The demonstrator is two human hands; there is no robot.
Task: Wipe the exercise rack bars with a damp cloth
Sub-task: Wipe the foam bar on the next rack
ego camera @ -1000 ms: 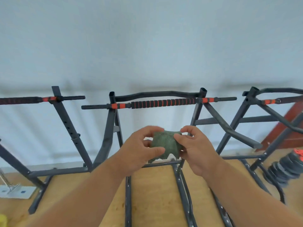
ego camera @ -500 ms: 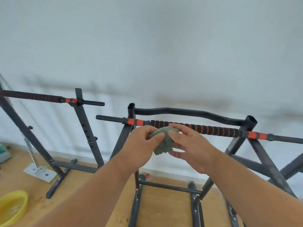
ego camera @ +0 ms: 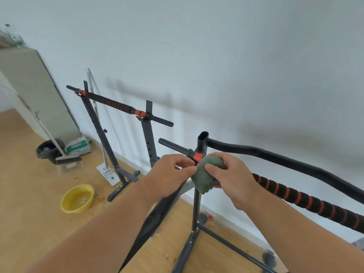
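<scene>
A dark green damp cloth [ego camera: 204, 177] is bunched between both hands, right at the near black exercise rack [ego camera: 197, 203]. My left hand [ego camera: 169, 176] pinches its left edge with thumb and fingers. My right hand [ego camera: 230, 178] grips the cloth from the right, fingers curled over it. The cloth sits against the black bar with red stripes [ego camera: 307, 200], just below the red collar [ego camera: 197, 157] by the rack's upright post. The bar's knurled end [ego camera: 171, 145] sticks out to the left. A curved black top bar [ego camera: 275, 158] runs behind.
A second rack [ego camera: 146, 131] with its own striped bar [ego camera: 118, 104] stands to the left by the white wall. On the wooden floor lie a yellow basin [ego camera: 77, 198], a black bin [ego camera: 47, 150], a dustpan with broom [ego camera: 69, 161] and a grey cabinet [ego camera: 37, 91].
The view has swung left and closer to the rack's left post. Both hands carried the cloth from the bar's middle to its left end by the red collar.
</scene>
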